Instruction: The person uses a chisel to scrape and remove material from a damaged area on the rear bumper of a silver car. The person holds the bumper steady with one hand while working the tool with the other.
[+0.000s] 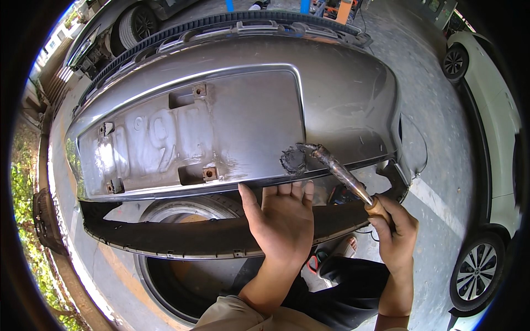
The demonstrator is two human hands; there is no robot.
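A grey car bumper [342,105] lies in front of me, with a recessed plate area [248,105] in its middle. My right hand [395,229] is closed around the wooden handle of a soldering iron [345,175], whose metal shaft slants up and left. Its bent, dark tip is at a rough black melted patch [293,160] near the bumper's lower edge. Whether the tip touches the patch, I cannot tell. My left hand [284,223] is palm up with fingers stretched toward the lower edge below the patch. The thumb points up to that edge.
The bumper's dark lower strip [193,238] curves nearer to me, above a tyre [152,289] on the floor. A white car [491,127] stands at the right. Another car with its wheel [137,26] showing is at the far left. A thin cable [422,149] runs beside the bumper.
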